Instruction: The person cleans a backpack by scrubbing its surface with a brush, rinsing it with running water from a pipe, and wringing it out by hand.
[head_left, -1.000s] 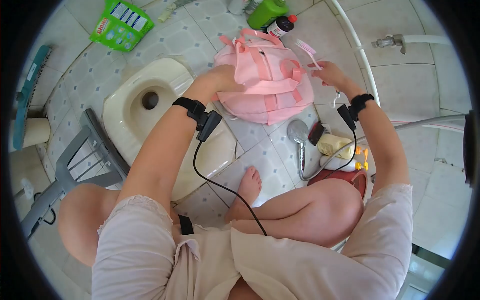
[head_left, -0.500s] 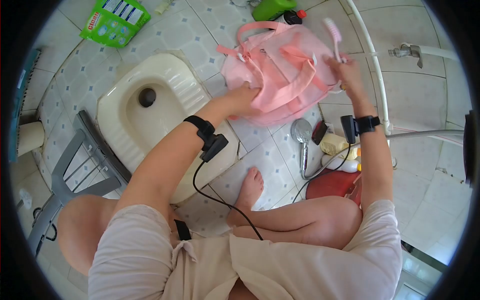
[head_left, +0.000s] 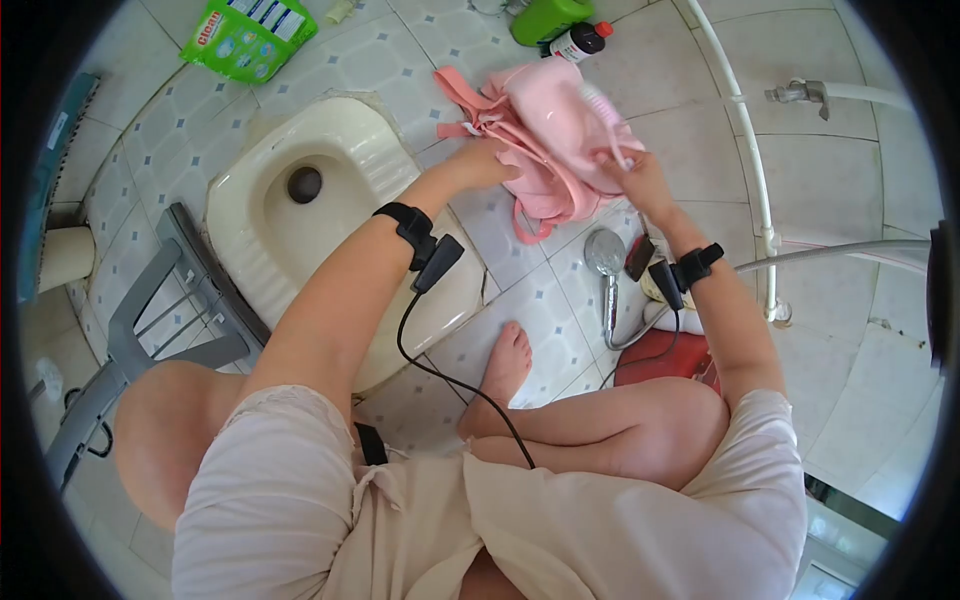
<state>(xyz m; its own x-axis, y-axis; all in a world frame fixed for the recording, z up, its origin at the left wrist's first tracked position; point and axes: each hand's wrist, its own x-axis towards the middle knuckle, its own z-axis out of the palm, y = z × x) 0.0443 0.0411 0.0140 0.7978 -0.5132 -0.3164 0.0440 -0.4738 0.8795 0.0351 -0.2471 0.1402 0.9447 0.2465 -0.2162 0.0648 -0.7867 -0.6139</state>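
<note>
Rumpled pink bag point(head_left: 552, 112); tilted pink brush point(head_left: 603, 108)

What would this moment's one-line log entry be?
left hand: at pink bag, fingers partly hidden | right hand: holding brush over bag | shower head: on tiled floor | red-capped bottle: beyond bag

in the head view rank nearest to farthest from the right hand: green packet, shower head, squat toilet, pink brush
1. Pink brush, in the right hand
2. Shower head, on the near side
3. Squat toilet, to the left
4. Green packet, far left
</note>
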